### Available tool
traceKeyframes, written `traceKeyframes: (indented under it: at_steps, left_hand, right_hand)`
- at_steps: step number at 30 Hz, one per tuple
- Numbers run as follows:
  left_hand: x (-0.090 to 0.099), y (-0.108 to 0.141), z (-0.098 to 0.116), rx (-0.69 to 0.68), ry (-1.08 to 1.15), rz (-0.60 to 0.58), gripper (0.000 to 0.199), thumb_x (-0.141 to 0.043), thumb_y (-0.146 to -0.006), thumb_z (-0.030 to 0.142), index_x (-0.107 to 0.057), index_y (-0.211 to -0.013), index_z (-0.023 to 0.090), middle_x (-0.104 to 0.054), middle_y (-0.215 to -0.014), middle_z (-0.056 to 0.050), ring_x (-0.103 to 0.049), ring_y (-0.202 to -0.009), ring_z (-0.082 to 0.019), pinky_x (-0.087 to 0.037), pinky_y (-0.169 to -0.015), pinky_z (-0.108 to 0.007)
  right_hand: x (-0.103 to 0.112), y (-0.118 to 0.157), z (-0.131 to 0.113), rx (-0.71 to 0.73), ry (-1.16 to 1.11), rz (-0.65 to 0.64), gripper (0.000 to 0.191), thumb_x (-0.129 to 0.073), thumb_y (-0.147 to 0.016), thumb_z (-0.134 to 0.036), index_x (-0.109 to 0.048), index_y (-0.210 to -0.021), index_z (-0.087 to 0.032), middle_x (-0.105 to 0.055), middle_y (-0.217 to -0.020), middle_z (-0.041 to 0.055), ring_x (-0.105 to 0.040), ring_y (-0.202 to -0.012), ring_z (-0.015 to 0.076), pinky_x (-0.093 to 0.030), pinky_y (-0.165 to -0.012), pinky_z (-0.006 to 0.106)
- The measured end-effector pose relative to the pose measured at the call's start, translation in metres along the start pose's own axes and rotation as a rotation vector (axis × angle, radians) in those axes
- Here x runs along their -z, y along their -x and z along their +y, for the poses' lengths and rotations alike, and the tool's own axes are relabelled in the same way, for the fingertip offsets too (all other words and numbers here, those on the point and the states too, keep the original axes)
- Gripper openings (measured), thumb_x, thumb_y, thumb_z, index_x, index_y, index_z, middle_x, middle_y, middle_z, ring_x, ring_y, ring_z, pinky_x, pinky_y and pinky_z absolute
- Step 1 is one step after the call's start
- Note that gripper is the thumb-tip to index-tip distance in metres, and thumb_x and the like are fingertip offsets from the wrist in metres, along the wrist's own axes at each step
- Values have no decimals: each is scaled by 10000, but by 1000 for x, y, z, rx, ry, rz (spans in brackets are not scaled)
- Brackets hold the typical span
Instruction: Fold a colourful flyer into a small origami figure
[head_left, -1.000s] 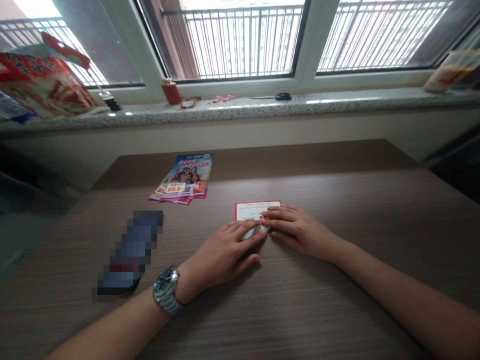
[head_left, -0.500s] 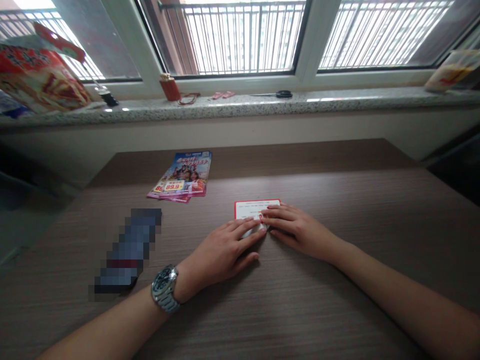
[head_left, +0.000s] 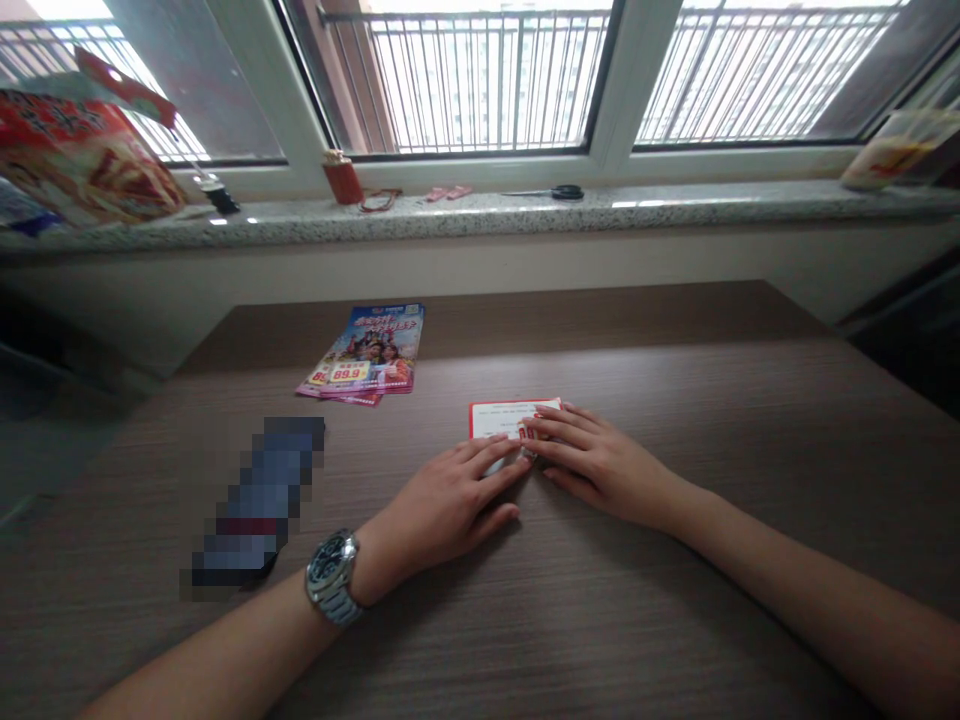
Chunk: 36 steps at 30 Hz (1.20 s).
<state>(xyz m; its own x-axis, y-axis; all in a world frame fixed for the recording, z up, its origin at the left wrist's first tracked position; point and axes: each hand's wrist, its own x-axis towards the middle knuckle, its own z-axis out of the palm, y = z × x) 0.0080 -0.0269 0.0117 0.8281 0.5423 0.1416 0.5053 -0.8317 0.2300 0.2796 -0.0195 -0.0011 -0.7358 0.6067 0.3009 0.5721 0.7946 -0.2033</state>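
A small white sheet of printed paper with a red border (head_left: 495,415) lies on the brown wooden table (head_left: 600,620), in front of me. My left hand (head_left: 457,495), with a metal watch (head_left: 332,577) on its wrist, rests flat over the paper's near left part, fingers stretched out. From the right, my right hand (head_left: 592,455) lies over the paper's right side, its fingers extended and slightly apart. Both hands' fingertips come close together near the middle of the paper. Its near edge is hidden beneath them.
A stack of colourful flyers (head_left: 367,350) lies at the table's far left. Nearer is a pixelated dark object (head_left: 259,500). The granite windowsill (head_left: 480,215) bears scissors (head_left: 566,192), a red cylindrical container (head_left: 343,178) and a large food bag (head_left: 82,160).
My right hand's fingers have shifted very slightly on the paper. My left hand and the paper look nearly the same, and the whole view has moved a little.
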Motion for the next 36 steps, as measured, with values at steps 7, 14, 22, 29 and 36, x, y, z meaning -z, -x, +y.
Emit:
traceKeyframes:
  at_steps: [7, 14, 22, 29, 36]
  left_hand:
    - [-1, 1, 0, 13, -13, -1, 508, -511, -1021, 408, -450, -1495, 233, -462, -1542, -123, -446, -1424, -304, -425, -1154, -495]
    - [1, 1, -4, -42, 16, 7, 493, -521, -1019, 418, -479, -1475, 234, -457, -1550, -135, -443, -1432, -303, -428, -1149, -509]
    - [0, 3, -7, -55, 30, 13, 446, -525, -1019, 415, -533, -1439, 263, -467, -1548, -122, -442, -1437, -290, -423, -1152, -503]
    - [2, 3, -8, -52, 60, 17, 446, -557, -1006, 397, -537, -1437, 288, -463, -1550, -112, -448, -1429, -299, -430, -1142, -520]
    - [0, 4, -10, -44, 67, 4, 454, -534, -1016, 399, -519, -1449, 263, -450, -1561, -119, -447, -1433, -282, -430, -1148, -504]
  right_hand:
    - [-1, 2, -1, 17, -15, -13, 406, -558, -1010, -308, -580, -1405, -220, -564, -1488, 96, -460, -1423, 270, -334, -1211, 528]
    - [-4, 5, 4, -6, -92, -37, 428, -541, -1018, -326, -536, -1436, -237, -529, -1524, 74, -435, -1443, 255, -332, -1213, 505]
    - [-4, 7, 8, -16, -174, -30, 430, -567, -1004, -297, -534, -1431, -257, -522, -1530, 72, -433, -1446, 246, -315, -1219, 514]
    - [-5, 7, 9, -27, -180, -58, 434, -557, -1010, -300, -524, -1442, -270, -511, -1539, 67, -415, -1456, 249, -318, -1210, 529]
    - [-3, 7, 9, -17, -188, -39, 437, -571, -1003, -295, -535, -1437, -270, -523, -1529, 70, -435, -1443, 245, -317, -1214, 519]
